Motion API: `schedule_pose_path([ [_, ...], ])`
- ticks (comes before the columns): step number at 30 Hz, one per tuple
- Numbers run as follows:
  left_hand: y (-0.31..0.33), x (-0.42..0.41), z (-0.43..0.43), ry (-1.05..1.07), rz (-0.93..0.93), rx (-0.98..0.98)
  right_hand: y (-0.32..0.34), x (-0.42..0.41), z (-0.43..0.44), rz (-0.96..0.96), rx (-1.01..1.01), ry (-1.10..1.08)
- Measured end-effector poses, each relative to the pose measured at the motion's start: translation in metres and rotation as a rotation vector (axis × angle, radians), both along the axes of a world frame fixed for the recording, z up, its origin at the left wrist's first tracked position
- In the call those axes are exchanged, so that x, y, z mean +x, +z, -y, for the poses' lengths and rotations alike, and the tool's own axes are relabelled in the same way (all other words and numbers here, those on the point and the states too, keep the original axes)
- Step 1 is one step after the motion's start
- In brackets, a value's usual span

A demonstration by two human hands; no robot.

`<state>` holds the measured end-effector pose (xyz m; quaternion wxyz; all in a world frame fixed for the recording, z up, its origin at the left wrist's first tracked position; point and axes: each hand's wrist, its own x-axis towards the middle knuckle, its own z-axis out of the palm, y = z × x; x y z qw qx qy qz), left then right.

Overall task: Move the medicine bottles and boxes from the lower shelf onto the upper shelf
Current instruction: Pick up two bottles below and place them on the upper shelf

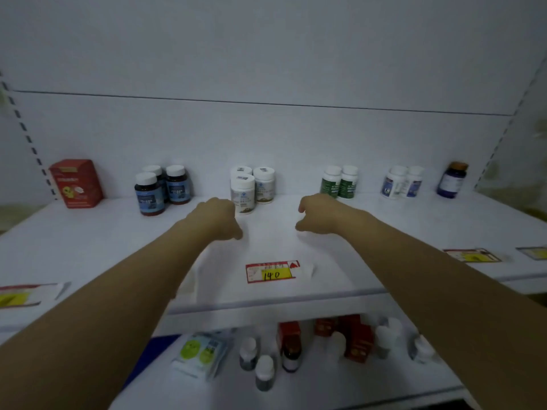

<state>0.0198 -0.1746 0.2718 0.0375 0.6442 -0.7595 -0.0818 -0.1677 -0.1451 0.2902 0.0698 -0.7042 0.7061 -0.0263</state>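
Both arms reach over the upper shelf (88, 247). My left hand (217, 216) hovers just left of three white bottles (251, 186), fingers curled downward, nothing in it. My right hand (318, 213) hangs in front of two green-labelled bottles (340, 182), also holding nothing. Along the shelf's back stand a red box (77, 183), three dark blue-labelled bottles (162, 186), two white bottles with blue labels (402, 182) and a blue bottle (453, 180). On the lower shelf (340, 380) stand small white-capped bottles (265, 372), red boxes (356, 338), a brown bottle (291, 355) and green-labelled packets (201, 352).
A red and yellow price tag (272, 272) reading 140 lies at the upper shelf's front edge, with other tags at the far left (20, 295) and right (470, 255). Slotted uprights (26, 134) frame the white back panel on both sides.
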Motion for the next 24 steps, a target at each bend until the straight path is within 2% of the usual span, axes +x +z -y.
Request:
schedule_pose_path([
  [11,0.007,-0.053,-0.150,0.027,-0.016,-0.011,-0.002,-0.070,-0.150,0.021,-0.008,0.078],
  [17,-0.029,-0.089,-0.240,0.046,-0.087,0.020,-0.031,-0.111,-0.232,0.043,0.071,0.087],
  [24,-0.093,-0.094,-0.291,0.114,-0.109,0.117,-0.096,-0.127,-0.262,0.126,0.163,0.065],
])
